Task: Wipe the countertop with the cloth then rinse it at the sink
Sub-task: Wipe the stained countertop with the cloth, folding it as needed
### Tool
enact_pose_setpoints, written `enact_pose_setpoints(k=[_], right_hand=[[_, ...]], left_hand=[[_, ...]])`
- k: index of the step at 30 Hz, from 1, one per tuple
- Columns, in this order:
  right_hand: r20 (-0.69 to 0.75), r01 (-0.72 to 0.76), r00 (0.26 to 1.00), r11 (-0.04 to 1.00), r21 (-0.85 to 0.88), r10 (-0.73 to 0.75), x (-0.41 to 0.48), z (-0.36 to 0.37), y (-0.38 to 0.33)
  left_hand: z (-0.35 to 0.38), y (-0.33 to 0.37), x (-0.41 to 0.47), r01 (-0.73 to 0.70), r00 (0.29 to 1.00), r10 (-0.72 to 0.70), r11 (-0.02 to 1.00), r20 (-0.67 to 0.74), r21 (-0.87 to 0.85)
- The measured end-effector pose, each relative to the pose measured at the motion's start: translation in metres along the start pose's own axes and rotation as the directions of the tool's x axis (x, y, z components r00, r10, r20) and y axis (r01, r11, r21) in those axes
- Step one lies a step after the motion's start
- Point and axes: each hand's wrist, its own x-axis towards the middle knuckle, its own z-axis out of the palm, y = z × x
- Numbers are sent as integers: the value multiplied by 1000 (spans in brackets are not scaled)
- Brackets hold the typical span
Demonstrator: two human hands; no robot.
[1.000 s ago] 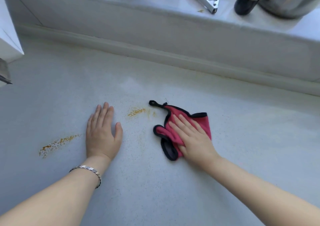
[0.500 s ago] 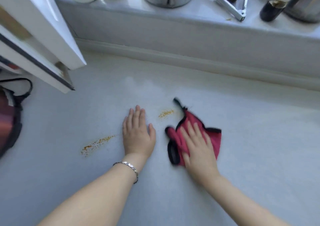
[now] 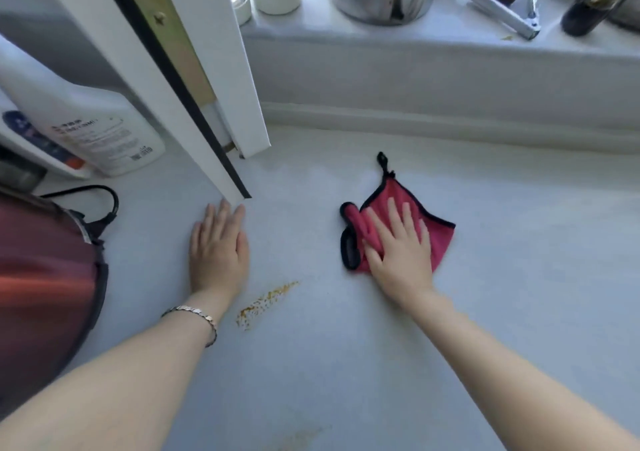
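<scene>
Our right hand (image 3: 398, 253) lay flat with fingers spread, pressing the crumpled pink, black-edged cloth (image 3: 440, 239) onto the pale grey countertop (image 3: 346, 364). The cloth had just slid over the spot where a smaller orange speckle had shown a moment earlier, so that patch was covered and probably wiped. The longer orange-brown streak (image 3: 266, 300) remained at seven o'clock from the cloth. Our left hand (image 3: 218, 246), flat and open, had shifted to nine o'clock. No sink was in view.

Soft, cool daylight, brightest on the ledge (image 3: 415, 45) beyond the counter's (image 3: 381, 364) far edge; shadows are faint, and the frame edges look bent and blurred.
</scene>
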Motion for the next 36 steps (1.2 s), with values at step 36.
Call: enact_pose_setpoints(k=[36], right_hand=[[-36, 173, 984, 985, -23, -174, 79, -31, 30]], left_hand=[[7, -2, -2, 7, 996, -14, 997, -92, -77]])
